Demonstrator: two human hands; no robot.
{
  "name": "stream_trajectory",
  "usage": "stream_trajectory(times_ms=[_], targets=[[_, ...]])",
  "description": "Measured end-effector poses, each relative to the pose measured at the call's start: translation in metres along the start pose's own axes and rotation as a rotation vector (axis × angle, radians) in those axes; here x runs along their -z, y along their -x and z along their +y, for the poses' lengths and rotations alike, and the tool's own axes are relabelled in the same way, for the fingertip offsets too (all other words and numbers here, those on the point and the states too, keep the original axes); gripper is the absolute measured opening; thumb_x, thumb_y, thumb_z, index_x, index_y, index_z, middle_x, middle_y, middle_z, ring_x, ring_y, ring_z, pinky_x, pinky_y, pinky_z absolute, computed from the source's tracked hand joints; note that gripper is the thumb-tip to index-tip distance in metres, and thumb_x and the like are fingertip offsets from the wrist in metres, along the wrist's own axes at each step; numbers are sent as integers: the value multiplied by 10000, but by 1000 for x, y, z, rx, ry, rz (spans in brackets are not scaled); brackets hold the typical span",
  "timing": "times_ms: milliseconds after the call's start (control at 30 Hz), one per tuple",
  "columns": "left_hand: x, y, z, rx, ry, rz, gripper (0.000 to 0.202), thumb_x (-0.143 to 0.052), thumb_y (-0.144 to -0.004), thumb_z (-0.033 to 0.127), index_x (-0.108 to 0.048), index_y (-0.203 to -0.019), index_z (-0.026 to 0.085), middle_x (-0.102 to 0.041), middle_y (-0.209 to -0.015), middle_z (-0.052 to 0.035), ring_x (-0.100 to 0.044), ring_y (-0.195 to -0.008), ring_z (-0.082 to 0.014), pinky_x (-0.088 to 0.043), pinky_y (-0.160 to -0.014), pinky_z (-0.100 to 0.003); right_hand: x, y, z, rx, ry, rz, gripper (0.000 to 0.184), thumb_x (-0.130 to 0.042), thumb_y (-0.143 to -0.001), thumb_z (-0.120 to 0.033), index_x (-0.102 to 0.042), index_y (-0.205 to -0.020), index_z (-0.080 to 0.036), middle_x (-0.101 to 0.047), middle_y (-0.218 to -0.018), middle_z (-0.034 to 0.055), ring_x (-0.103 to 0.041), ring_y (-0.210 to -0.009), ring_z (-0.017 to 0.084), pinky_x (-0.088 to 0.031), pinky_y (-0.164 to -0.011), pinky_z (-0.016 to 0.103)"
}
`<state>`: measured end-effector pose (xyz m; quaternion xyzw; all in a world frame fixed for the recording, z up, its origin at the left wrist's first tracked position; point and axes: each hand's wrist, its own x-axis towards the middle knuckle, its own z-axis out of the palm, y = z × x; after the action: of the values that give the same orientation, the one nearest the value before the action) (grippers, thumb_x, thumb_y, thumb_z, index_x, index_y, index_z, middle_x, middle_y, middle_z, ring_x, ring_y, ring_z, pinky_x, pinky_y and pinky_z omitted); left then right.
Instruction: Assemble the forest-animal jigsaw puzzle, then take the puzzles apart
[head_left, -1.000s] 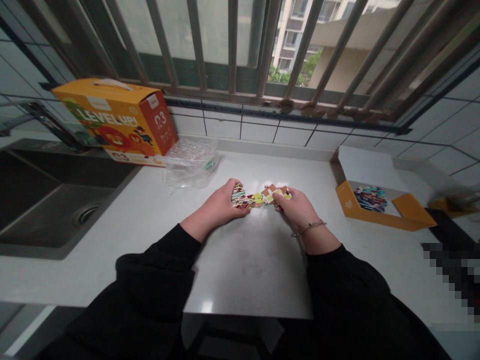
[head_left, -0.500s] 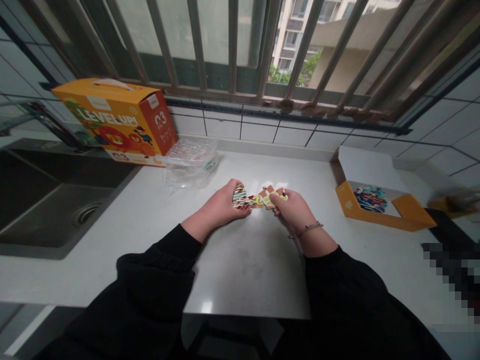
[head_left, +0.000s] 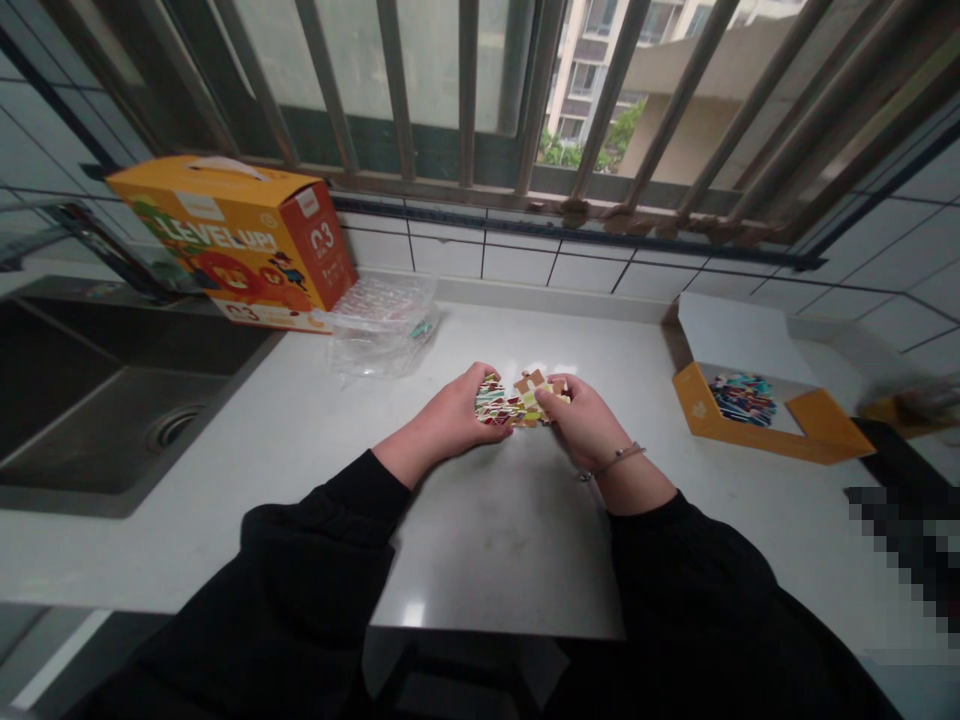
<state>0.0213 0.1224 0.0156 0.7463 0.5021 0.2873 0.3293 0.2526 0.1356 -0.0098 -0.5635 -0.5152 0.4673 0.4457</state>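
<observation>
Both of my hands meet over the middle of the white counter (head_left: pixel 495 520). My left hand (head_left: pixel 457 420) is closed round a colourful cluster of joined puzzle pieces (head_left: pixel 493 402). My right hand (head_left: pixel 579 420) pinches other puzzle pieces (head_left: pixel 534 392), brown and yellow-green, right against the left cluster. The two sets touch between my thumbs. A thin bracelet sits on my right wrist. Black sleeves cover both forearms.
An orange puzzle box (head_left: pixel 236 240) stands at the back left beside a crumpled clear plastic bag (head_left: pixel 382 325). A dark sink (head_left: pixel 97 400) lies at the left. An open orange tray (head_left: pixel 765 410) with loose puzzle pieces sits at the right. Barred window behind.
My hands have drawn closer together, bringing the two groups of puzzle pieces from a spread-out row into a tight bunch. Both hands shifted slightly right.
</observation>
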Motion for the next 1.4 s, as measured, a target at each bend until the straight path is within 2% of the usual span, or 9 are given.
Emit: stream_trajectory(times_ms=[200,367,467,600,667,800,1000,1233,1400], targets=[[10,0,-6,9,19,-3,628,-916,-734,385,-568,-1243,265,-763,-1107,-43,-726,-984,-275,-534,-875,-405,26,-11,2,-6,-18,223,436,-760,-797,-422,-655,-1164,-211,-790,-1049,84,-780,-939,261,-627,-881,400],[20,2,-9,-40,-9,-79,628,-921,-735,382,-594,-1260,275,-765,-1128,-41,-728,-1022,-280,-535,-893,-404,18,-9,4,-3,-185,86,435,-748,-828,-421,-632,-1196,-220,-802,-1097,83,-781,-957,249,-625,-919,414],[22,4,-8,-61,13,-126,637,-923,-722,364,-601,-1265,283,-764,-1109,-30,-731,-996,-278,-539,-873,-398,5,-1,4,61,77,-30,373,-720,-870,-413,-672,-1178,-209,-796,-1098,100,-761,-979,259,-606,-927,428],[25,8,-4,-112,103,-231,638,-912,-730,328,-612,-1292,299,-773,-1167,-25,-742,-1026,-270,-552,-911,-397,-5,7,2,351,626,-71,220,-676,-915,-360,-712,-1057,-196,-753,-1102,147,-688,-1083,311,-536,-999,476],[27,10,-2,-117,98,-256,644,-915,-722,322,-623,-1296,307,-775,-1182,-23,-740,-1046,-276,-552,-929,-401,-6,10,2,440,748,-97,204,-664,-930,-343,-698,-1061,-191,-739,-1086,157,-662,-1076,323,-517,-992,482],[29,11,0,-100,91,-276,614,-908,-730,315,-631,-1277,307,-772,-1146,-20,-734,-1030,-278,-550,-918,-403,-7,11,2,461,823,-127,160,-655,-937,-320,-652,-1044,-202,-719,-1038,146,-633,-997,308,-503,-919,448],[25,9,-2,-110,91,-224,640,-917,-698,288,-631,-1271,290,-717,-1211,-46,-704,-1096,-287,-557,-967,-420,-8,14,-1,425,795,-150,131,-707,-893,-293,-617,-958,-223,-698,-977,105,-613,-944,276,-490,-875,405],[23,10,-5,-82,95,-225,668,-909,-685,305,-632,-1293,287,-712,-1217,-55,-688,-1137,-313,-558,-979,-438,-4,10,-3,367,548,-103,319,-749,-810,-243,-684,-1122,-228,-711,-1124,85,-658,-1009,250,-523,-914,394],[22,11,-4,-103,101,-223,654,-922,-695,316,-629,-1279,293,-701,-1241,-57,-691,-1146,-311,-555,-1002,-436,-4,6,-5,339,379,-80,248,-695,-863,-298,-702,-1105,-241,-769,-1085,63,-687,-1008,253,-537,-939,408]])
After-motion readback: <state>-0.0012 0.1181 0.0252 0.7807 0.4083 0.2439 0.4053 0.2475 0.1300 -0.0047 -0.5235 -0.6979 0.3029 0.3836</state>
